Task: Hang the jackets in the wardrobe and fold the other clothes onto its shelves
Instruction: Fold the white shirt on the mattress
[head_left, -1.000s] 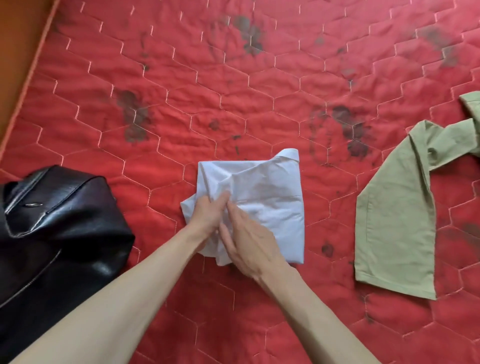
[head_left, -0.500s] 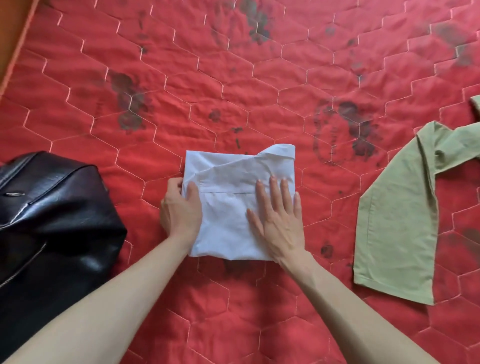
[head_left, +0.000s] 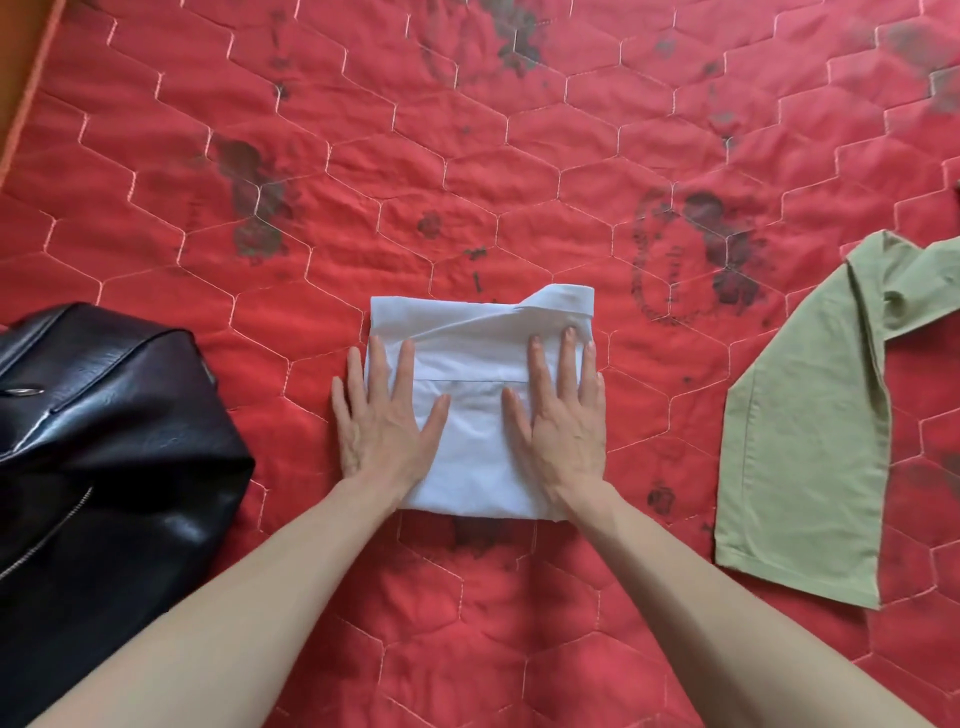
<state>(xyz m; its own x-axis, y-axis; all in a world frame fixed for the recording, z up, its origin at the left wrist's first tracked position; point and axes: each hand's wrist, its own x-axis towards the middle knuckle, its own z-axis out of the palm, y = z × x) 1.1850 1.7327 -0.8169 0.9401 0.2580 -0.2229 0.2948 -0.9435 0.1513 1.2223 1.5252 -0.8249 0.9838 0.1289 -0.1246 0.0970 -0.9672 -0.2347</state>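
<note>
Your fingers lie straight and spread, gripping nothing: your left hand (head_left: 387, 421) presses flat on the left edge of the white shirt (head_left: 480, 364), its outer fingers reaching past the cloth onto the red quilt (head_left: 467, 156), and your right hand (head_left: 558, 415) presses flat on the right half. The shirt sits folded into a neat square at the centre of the frame, collar at its upper right corner. You appear to be smoothing the finished fold, so this step looks nearly done. Next you would need to slide both hands under the square and lift it level, so the fold holds on the way to a shelf. At the left edge lies the black jacket (head_left: 104, 441), not yet hung; at the right edge the green garment (head_left: 810, 441) lies unfolded.
</note>
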